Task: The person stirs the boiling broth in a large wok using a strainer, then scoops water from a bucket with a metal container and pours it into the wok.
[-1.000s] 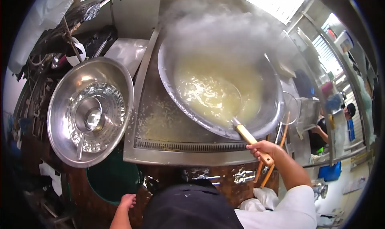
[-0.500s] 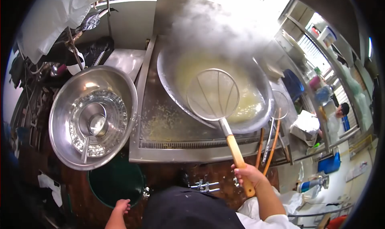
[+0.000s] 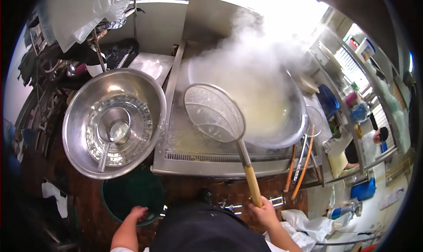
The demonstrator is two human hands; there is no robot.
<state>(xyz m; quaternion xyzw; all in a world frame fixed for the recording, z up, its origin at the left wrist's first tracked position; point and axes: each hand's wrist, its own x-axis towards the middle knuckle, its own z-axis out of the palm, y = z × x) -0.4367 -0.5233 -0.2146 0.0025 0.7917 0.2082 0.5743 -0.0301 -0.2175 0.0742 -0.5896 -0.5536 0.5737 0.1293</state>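
Near side: we're gripping the wire-mesh skimmer [image 3: 214,113] with the right hand [image 3: 264,211], fingers wrapped round the end of its wooden handle. The left hand [image 3: 139,213] is hanging half-curled above the dark green tub [image 3: 132,190], nothing showing in it, so we're running this one-handed. Likely fault: the mesh is sitting far out from that end grip, so a wet palm could be letting it twist or dip. The floor [image 3: 185,181] is showing wet-looking glints, so footing is risky too, with the tub standing close by the left hand. Pale bits are clinging to the mesh, which is hovering over the steel counter [image 3: 198,169] and the near-left rim of the big wok [image 3: 296,122], so hot drips could be landing outside it. The steel bowl [image 3: 83,124] is standing left, a long-handled ladle [image 3: 113,124] resting inside; we could be clipping its rim on a wide swing. Steam [image 3: 260,44] is hiding much of the wok's contents, so we're judging depth poorly. On the right, wooden sticks [image 3: 303,164] and a second strainer [image 3: 313,119] are crowding that side. Farther out, another person [image 3: 383,133] is showing past the shelving.
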